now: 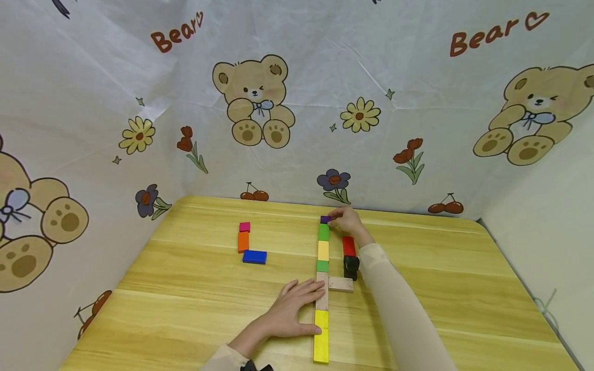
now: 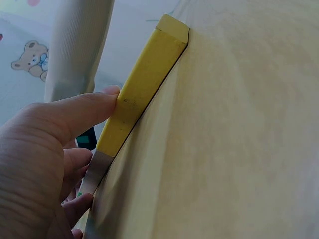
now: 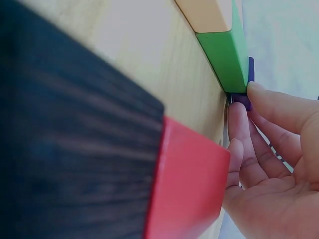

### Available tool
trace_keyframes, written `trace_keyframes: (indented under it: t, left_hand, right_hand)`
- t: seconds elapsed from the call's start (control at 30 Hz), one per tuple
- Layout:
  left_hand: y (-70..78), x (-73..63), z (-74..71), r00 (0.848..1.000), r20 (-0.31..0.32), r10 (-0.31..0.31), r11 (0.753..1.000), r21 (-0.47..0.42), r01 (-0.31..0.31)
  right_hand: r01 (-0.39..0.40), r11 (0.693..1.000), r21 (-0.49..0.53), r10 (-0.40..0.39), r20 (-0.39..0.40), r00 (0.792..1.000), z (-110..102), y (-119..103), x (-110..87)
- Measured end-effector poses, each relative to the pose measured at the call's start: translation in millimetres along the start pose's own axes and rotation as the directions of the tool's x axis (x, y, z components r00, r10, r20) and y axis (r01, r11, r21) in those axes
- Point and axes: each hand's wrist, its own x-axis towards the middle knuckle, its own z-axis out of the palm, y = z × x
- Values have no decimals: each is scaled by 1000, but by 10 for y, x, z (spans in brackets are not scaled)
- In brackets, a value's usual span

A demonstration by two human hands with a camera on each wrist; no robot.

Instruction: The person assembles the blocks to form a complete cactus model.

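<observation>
A straight row of blocks runs away from me along the table. Its near end is a long yellow block [image 1: 321, 337], followed by a plain wooden block [image 1: 322, 299], a small green block [image 1: 322, 266], a cream block [image 1: 323, 251] and another green block [image 1: 324, 232]. At the far end sits a small purple block [image 1: 325, 219], which my right hand [image 1: 347, 221] pinches against the green one between thumb and fingertips. My left hand [image 1: 294, 312] lies with outstretched fingers along the row's left side, its thumb touching the yellow block [image 2: 137, 92] and its fingertips at the wooden block.
A second wooden block [image 1: 341, 284] juts right from the row. Right of the row, a red block [image 1: 348, 246] lies beside a black block [image 1: 350, 275], near my right forearm. Pink [image 1: 244, 226], orange [image 1: 243, 242] and blue [image 1: 254, 257] blocks lie to the left.
</observation>
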Motion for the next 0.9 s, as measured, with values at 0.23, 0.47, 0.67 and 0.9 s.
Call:
trace_keyframes:
  t: [0.23,0.47,0.67,0.9]
  left_hand:
    - [11,-1,5,1000,-5,4,1000,-2,-4]
    - [8,-2,14,1000,-8,9,1000,0,-9]
    - [6,-1,16,1000,-6,14,1000,-3,-14]
    - [-7,-7,9,1000,-7,17,1000,-6,-17]
  right_hand:
    - [19,1000,1,-19,16,1000,-5,6,-14]
    - [3,1000,6,-3,26,1000,-17,22,-24]
    - [30,999,18,-31,33,999,-99,-22,-105]
    - [76,997,-11,-76,-5,997,-258,-102,-333]
